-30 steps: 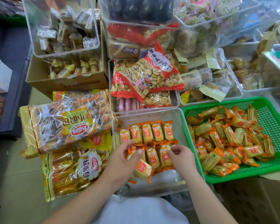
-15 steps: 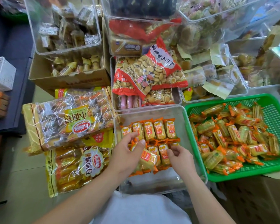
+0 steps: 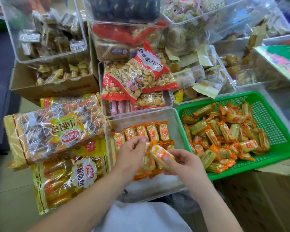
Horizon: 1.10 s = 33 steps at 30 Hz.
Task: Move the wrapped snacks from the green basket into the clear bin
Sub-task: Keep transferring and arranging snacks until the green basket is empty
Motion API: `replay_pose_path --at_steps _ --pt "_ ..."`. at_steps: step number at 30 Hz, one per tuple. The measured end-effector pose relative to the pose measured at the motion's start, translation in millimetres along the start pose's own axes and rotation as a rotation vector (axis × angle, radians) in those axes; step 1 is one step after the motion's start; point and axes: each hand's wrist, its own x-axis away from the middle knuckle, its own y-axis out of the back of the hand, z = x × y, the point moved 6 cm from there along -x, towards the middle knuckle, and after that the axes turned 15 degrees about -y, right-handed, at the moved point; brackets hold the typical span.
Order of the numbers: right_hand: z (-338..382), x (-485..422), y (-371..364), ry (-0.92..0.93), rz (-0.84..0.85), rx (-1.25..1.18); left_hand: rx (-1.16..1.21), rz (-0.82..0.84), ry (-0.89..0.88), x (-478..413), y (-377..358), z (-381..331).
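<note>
Bright, even light, soft shadows, glare on bread bags (image 3: 57, 131), blurred, bent far edges.

A red biscuit bag (image 3: 137, 77) carries a slanted white banner with dark Chinese characters reading 奶香味小布丁, though the last two are slightly blurred and may differ. To the left, a large clear bread bag (image 3: 45, 131) shows 小面包 on a yellow panel, upside down to the camera, beside a red oval logo too small to read. Nearer the camera, a second bread bag (image 3: 60, 183) bears a white scalloped label reading 软面包, also upside down, with the same red oval. Print on the wrapped snacks (image 3: 162, 131) is illegible.
</note>
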Motion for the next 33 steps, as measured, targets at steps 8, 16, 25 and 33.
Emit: replay_pose_path --at_steps 8,16,25,33 --pt "-0.7 -22.0 32.2 0.065 -0.462 0.415 -0.048 0.012 -0.008 11.0 23.6 8.2" --pt "-27.2 -64.5 12.4 0.027 -0.575 0.631 0.031 -0.002 -0.034 12.2 40.6 7.2" --pt "-44.2 -72.4 5.4 -0.072 -0.582 0.633 0.072 -0.006 -0.009 14.5 54.6 12.4" --pt "-45.8 -76.5 -1.9 -0.080 -0.600 0.848 0.083 0.006 -0.017 12.1 57.2 8.5"
